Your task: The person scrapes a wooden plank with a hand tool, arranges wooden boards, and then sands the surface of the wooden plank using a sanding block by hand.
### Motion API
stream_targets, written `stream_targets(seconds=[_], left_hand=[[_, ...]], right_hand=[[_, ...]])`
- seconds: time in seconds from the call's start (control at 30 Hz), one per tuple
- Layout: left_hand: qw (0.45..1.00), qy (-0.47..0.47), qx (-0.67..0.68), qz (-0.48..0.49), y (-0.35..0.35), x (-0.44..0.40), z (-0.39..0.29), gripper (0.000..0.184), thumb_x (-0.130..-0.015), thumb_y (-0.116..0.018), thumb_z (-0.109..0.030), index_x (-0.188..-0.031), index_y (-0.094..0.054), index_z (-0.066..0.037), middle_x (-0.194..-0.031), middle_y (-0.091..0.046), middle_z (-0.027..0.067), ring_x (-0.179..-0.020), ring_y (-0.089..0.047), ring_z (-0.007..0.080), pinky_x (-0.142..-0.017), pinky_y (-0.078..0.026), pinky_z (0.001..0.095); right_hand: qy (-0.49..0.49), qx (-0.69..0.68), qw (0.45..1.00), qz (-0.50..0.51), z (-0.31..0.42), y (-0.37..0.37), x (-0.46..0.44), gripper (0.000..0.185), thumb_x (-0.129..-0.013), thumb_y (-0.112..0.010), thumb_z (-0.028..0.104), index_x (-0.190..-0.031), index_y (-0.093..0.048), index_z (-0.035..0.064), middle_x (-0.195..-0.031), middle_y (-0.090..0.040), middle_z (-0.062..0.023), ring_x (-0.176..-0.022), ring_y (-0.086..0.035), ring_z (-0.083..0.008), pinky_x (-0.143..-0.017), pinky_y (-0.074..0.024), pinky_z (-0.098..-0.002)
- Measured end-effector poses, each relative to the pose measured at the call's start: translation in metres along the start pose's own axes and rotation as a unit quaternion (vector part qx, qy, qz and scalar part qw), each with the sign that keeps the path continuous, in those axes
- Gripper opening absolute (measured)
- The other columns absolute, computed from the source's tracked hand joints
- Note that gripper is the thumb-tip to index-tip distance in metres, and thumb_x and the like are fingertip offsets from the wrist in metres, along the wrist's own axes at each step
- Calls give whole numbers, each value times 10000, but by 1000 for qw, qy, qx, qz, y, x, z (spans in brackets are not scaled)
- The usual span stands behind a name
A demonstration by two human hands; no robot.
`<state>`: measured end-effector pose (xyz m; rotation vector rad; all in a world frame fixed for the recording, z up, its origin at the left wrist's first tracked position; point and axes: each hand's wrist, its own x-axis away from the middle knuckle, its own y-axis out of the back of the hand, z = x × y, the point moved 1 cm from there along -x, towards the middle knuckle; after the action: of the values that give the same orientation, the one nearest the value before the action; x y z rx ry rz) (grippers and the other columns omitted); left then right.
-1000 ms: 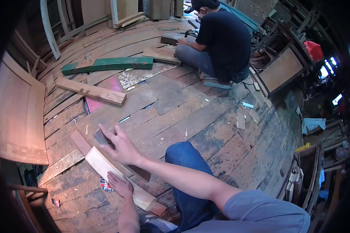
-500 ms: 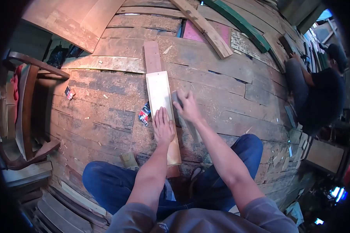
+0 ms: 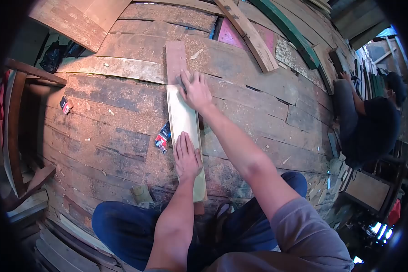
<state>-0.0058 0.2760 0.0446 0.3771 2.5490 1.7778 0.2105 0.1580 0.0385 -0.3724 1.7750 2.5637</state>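
Note:
A pale wooden panel (image 3: pixel 182 113) with a raised edge lies lengthwise before me, on top of a longer reddish-brown board (image 3: pixel 176 56). My left hand (image 3: pixel 187 156) rests flat on the panel's lower half, fingers stretched out. At the far end of the panel, my right hand (image 3: pixel 197 92) is closed around a small dark grey block (image 3: pixel 180 85), mostly hidden by the fingers. Close by on the left, a small blue, red and white packet (image 3: pixel 163 137) lies on the floor.
Sawdust and wood chips cover the plank floor (image 3: pixel 109 95). Long timbers, one brown (image 3: pixel 247 34) and one green (image 3: pixel 290 34), lie at the upper right. A chair frame (image 3: pixel 16 131) stands at left. Another person (image 3: pixel 371 118) sits at right.
My right hand has moved with the block from beside the panel's right edge up and left onto its far end. My left hand stays flat on the panel. The view has shifted slightly.

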Motion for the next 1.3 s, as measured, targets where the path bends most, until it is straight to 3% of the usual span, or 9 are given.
stream_targets(seconds=[0.17,0.3,0.4,0.6,0.7,0.87,1.0,1.13,1.3], left_hand=[[1000,8,8,8,3,3,-1,698,-982,-405,-276,-1560,-186,49,-1631,-219,174,-1520,-179,306,-1241,-123,440],[1000,12,13,16,1,2,0,714,-975,-415,-280,-1564,-176,46,-1636,-210,173,-1523,-173,302,-1240,-115,450],[1000,16,10,23,3,2,-1,720,-971,-423,-281,-1564,-178,47,-1632,-213,179,-1523,-175,302,-1238,-119,450],[1000,8,18,16,2,4,2,708,-976,-413,-273,-1567,-179,38,-1636,-209,168,-1524,-174,293,-1236,-121,446],[1000,12,12,14,1,3,0,708,-977,-418,-284,-1567,-189,34,-1641,-202,152,-1526,-171,284,-1236,-119,438],[999,19,-27,31,-6,3,1,717,-974,-432,-309,-1564,-211,32,-1643,-200,147,-1527,-169,279,-1238,-117,425],[999,15,-13,26,-4,5,3,710,-981,-418,-313,-1566,-206,29,-1647,-185,143,-1530,-157,278,-1237,-116,426],[1000,11,-4,8,1,5,0,713,-980,-422,-274,-1581,-164,11,-1655,-179,122,-1531,-159,259,-1244,-114,410],[1000,8,17,11,3,5,1,722,-969,-412,-263,-1579,-148,18,-1648,-189,140,-1529,-161,278,-1234,-117,427]], right_hand=[[-31,-32,999,-9,6,4,27,608,-906,-632,298,-1446,-460,78,-1174,-516,-238,-1078,-508,-410,-934,-461,-510],[8,-84,996,15,25,23,127,643,-888,-652,280,-1464,-448,81,-1162,-506,-249,-1047,-505,-428,-919,-462,-512],[-51,-30,996,71,35,23,122,654,-886,-653,280,-1470,-442,76,-1144,-505,-247,-1029,-502,-423,-919,-461,-509],[-62,-13,996,-56,7,-8,-4,622,-880,-653,273,-1438,-468,72,-1116,-506,-254,-1016,-513,-428,-903,-465,-510],[-64,-22,995,-78,11,-1,15,620,-880,-657,270,-1436,-471,69,-1109,-508,-248,-1022,-510,-423,-909,-460,-511],[-99,-46,994,-9,47,16,117,634,-886,-663,259,-1458,-466,70,-1050,-479,-257,-989,-490,-444,-866,-460,-526],[-107,-21,992,-58,34,-6,74,626,-893,-656,278,-1451,-471,63,-1080,-489,-265,-989,-494,-439,-872,-461,-520],[-120,-20,992,-28,2,-9,-18,621,-881,-653,271,-1434,-459,67,-1218,-506,-264,-1149,-498,-458,-956,-460,-535],[-64,-59,995,-39,2,0,27,630,-876,-660,273,-1440,-471,66,-1193,-517,-271,-1123,-502,-460,-939,-466,-525]])
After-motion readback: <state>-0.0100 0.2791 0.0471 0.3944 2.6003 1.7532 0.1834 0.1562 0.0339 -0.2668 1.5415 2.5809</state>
